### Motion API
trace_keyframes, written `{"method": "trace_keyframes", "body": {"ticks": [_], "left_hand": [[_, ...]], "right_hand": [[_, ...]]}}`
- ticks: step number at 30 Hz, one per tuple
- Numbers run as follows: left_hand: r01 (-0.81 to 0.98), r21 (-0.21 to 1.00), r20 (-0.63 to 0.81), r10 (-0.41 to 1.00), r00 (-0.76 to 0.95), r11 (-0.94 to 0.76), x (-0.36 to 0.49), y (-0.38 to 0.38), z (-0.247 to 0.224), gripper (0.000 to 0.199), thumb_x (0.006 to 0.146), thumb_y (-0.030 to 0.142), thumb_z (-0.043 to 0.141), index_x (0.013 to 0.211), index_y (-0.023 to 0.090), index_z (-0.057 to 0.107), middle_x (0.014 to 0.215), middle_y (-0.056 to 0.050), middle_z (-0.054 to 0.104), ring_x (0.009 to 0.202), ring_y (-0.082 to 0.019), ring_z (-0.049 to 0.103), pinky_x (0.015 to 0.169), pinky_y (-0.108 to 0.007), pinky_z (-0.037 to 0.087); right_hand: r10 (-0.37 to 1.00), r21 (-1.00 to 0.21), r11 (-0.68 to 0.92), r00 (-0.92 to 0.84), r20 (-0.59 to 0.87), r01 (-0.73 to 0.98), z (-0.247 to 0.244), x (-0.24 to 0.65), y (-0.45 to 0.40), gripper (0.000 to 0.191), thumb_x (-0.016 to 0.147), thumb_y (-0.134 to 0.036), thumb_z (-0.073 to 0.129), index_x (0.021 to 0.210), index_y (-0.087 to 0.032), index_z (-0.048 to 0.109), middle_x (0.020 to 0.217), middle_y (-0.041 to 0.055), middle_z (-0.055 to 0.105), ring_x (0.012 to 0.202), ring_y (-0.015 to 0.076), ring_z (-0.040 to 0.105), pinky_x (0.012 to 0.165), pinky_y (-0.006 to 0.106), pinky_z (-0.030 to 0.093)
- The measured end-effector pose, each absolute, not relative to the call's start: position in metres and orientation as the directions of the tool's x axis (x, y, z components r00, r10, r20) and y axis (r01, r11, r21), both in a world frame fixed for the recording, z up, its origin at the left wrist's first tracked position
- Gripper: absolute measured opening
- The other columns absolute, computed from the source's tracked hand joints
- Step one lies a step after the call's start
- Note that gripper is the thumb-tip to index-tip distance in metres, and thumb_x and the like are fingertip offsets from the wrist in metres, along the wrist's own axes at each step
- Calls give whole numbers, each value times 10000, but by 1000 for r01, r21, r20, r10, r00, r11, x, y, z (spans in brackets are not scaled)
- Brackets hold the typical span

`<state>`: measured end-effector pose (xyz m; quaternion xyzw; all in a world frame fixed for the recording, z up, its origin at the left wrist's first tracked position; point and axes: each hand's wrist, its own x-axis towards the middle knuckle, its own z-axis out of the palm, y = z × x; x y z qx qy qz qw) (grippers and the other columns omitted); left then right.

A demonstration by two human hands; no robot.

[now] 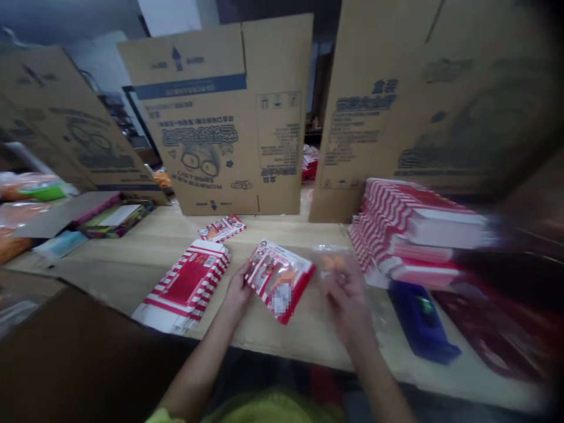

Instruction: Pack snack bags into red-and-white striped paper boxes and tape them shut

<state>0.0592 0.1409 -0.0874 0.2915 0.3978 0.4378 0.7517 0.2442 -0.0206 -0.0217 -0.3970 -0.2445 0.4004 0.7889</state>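
My left hand [239,289] grips the left edge of a red and white printed snack packet [278,276], tilted above the table. In my right hand [350,299] is a clear plastic bag [333,257] with small orange pieces inside; motion blurs it somewhat. A stack of flat red-and-white striped cartons [187,282] lies left of my left hand. Behind that stack, a smaller printed packet [221,228] rests flat on the table.
Tall brown cardboard boxes [220,135] stand along the back. At the right are piled striped cartons [418,217], a blue plastic holder [420,322] and a dark red item [484,335]. An open box [117,220] and orange-filled bags [22,217] sit at left.
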Motion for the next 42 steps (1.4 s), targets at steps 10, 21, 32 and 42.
{"method": "trace_keyframes", "body": {"ticks": [10,21,32,42], "left_hand": [[-41,915,-307,757,576,402,69,195,-48,649,470,134,860,1060,161,592,678,-4,649,499,-156,614,508,-258,475],[125,986,-164,529,833,110,115,203,-46,759,518,170,828,1203,174,503,691,53,572,540,-76,545,563,-202,420],[227,964,-263,396,880,135,70,218,-42,666,542,256,846,1164,198,616,991,-99,684,860,-220,651,725,-293,485],[255,958,-268,743,613,135,21,297,-20,467,531,318,836,950,160,702,883,-59,720,769,-184,648,712,-270,495]], "right_hand": [[730,-923,355,661,175,-148,-60,264,32,506,646,-329,748,1058,-229,472,731,-52,561,694,113,534,676,244,430],[899,-988,88,437,23,-129,-76,264,57,1087,439,-303,858,1344,-300,256,998,5,513,733,161,595,622,322,510],[706,-916,213,702,-96,-339,-95,281,56,1011,369,-218,848,1256,-302,371,881,-53,516,698,103,552,600,239,498],[582,-954,216,812,-48,-211,-91,279,83,789,515,-427,794,1192,-268,420,897,-24,558,787,136,558,664,254,464]]}}
